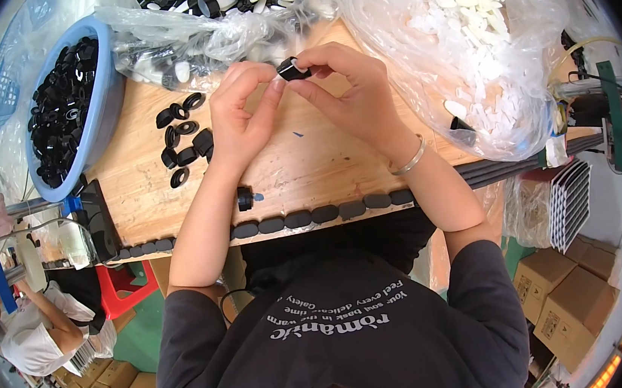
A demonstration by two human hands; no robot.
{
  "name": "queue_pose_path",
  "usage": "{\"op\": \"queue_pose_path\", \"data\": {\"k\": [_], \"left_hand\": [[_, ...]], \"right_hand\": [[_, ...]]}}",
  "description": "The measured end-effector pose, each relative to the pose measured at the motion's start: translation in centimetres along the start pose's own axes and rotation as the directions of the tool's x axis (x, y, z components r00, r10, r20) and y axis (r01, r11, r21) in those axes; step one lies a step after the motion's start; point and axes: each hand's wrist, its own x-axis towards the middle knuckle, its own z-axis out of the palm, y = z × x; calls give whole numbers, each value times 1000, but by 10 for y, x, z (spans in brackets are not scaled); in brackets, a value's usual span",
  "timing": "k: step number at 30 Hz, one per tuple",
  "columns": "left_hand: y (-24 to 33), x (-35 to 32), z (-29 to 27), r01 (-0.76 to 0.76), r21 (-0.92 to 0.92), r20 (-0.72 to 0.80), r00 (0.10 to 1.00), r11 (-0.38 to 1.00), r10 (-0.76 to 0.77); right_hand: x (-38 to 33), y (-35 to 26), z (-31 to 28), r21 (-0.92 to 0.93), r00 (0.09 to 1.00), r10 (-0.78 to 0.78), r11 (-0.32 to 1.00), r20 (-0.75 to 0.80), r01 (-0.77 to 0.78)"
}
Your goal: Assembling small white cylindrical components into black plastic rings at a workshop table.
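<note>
In front of me, above the wooden table (pixel 322 151), a small black plastic cap (pixel 292 68) is held between both hands. My right hand (pixel 351 87) pinches its right side between thumb and forefinger. At its lower left end, the thumb and forefinger of my left hand (pixel 242 104) are closed on it; whether a smaller part sits between them is hidden. Several loose black caps and rings (pixel 184 128) lie on the wood left of my left hand. Nearer the table's front edge, beside my left forearm, lies a black piece with a blue tip (pixel 246 198).
A blue basin (pixel 115 74) full of black caps stands at the left. Behind my hands is a clear bag (pixel 180 33) of black and white pieces; another clear bag (pixel 383 16), at right, holds white pieces. Dark pads (pixel 298 219) line the front edge. Another person (pixel 42 336) sits at far left.
</note>
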Motion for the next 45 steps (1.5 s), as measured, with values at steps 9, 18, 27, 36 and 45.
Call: {"op": "queue_pose_path", "data": {"k": [9, 18, 27, 36, 45], "left_hand": [[2, -1, 1, -5, 18, -7, 1000, 1000, 5], [7, 0, -1, 56, -38, 32, 998, 998, -55], [0, -6, 5, 304, -458, 146, 953, 835, -267], [-4, -5, -2, 121, -176, 192, 977, 977, -87], [-1, 8, -17, -223, 103, 303, 935, 969, 183]], "right_hand": [[2, -2, -1, -2, 999, -41, 999, -26, 41], [0, 1, -3, 63, 998, 15, 998, 58, -18], [-6, -1, 1, 273, 988, 150, 950, 19, -149], [-1, -4, -9, 67, 997, 15, 998, 77, -20], [-3, -7, -6, -54, 994, -72, 996, 78, 77]]}}
